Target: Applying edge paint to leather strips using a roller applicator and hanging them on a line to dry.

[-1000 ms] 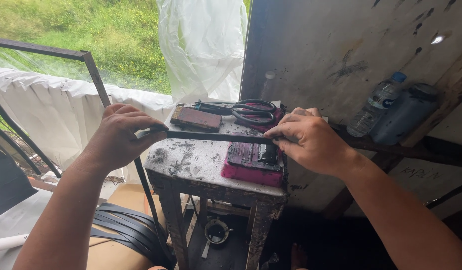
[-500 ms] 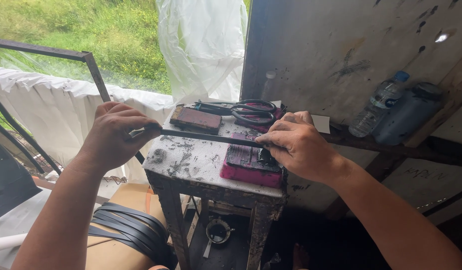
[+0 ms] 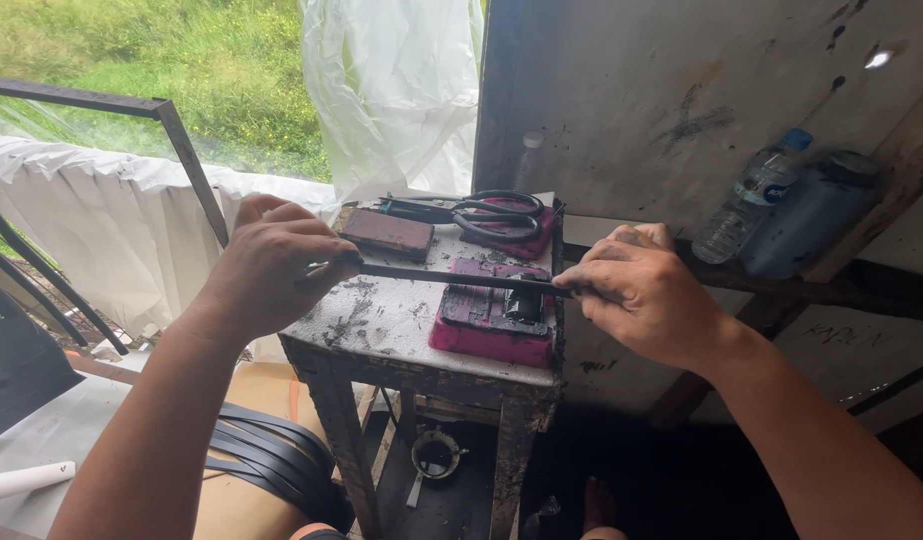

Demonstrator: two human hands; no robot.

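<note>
The left hand (image 3: 266, 265) is closed around one end of a thin dark strip (image 3: 451, 278), its fingers curled over so the strip's end is hidden inside the grip. The right hand (image 3: 641, 292) pinches the other end between thumb and bent fingers, and that end is hidden too. The strip runs level between the two hands, held just above the top of a small worn stool (image 3: 381, 320) whose surface is smeared with dark marks.

Under the strip, near the right hand, lies a pink block (image 3: 481, 320) with a small black piece on it; what that piece is cannot be made out. A second pink block (image 3: 526, 240) sits at the back edge, with one pair of black-handled scissors (image 3: 481, 212) lying on it. Beside that is one flat reddish-brown block (image 3: 386, 233).

Against the stained wall to the right lean two bottles: one clear plastic bottle (image 3: 751, 195) with a blue cap and one dark blue bottle (image 3: 811, 215). Below the left arm lies a bundle of black strips (image 3: 271, 460), partly cut off by the arm, so they cannot be counted. One round ring-shaped object (image 3: 436, 453) lies on the ground under the stool, too dim to identify.
</note>
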